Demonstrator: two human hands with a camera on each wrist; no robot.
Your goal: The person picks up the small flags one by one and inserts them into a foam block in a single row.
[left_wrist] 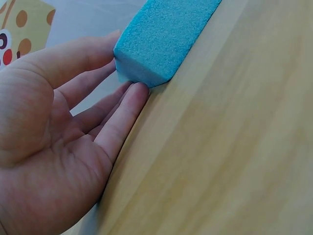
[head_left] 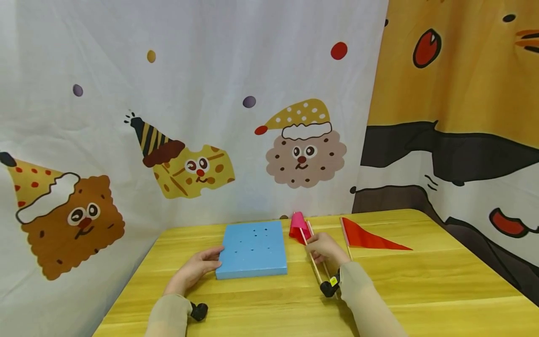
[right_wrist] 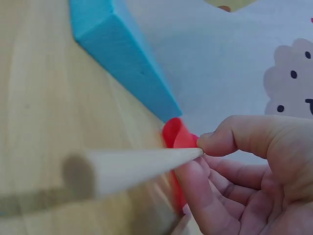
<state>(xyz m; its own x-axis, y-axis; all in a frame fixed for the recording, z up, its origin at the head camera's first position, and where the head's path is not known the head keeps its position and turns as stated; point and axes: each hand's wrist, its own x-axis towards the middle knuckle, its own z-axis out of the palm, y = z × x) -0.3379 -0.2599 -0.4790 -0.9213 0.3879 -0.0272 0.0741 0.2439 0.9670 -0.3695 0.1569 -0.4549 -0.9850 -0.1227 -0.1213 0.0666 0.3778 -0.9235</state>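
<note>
1. right hand [head_left: 326,249]: thumb and fingertip pinch a wooden stick [head_left: 316,270] partway along its length; grasp plain in the right wrist view.
2. pinkish-red flag [head_left: 298,221] sits at the stick's far end, cloth curled. one flag or two, can't tell.
3. left hand [head_left: 200,267]: fingers fairly straight, tips touching the left side of the blue block [head_left: 252,263] by its near corner. not wrapped round anything.
4. block lies flat on the wooden table [head_left: 252,304], between the hands. small holes on its top face, most bunched toward the far edge; no stick stands in it.
5. key relation: block is to the left of the right fingers, apart from them. flag end points away from the person and a bit left, just beside the block's far right side.
6. stick's long axis runs roughly front to back, bare end toward the person; holes face up, so stick and holes look out of line. exact tilt unclear.
7. right hand is the nearer one to the sticks; left is the one on the block.
8. second stick [head_left: 326,270] passes under the right hand; held or just lying there, can't tell.
9. red triangular flag [head_left: 366,236] lies on the table right of that hand, its own stick partly hidden by the wrist.
</note>
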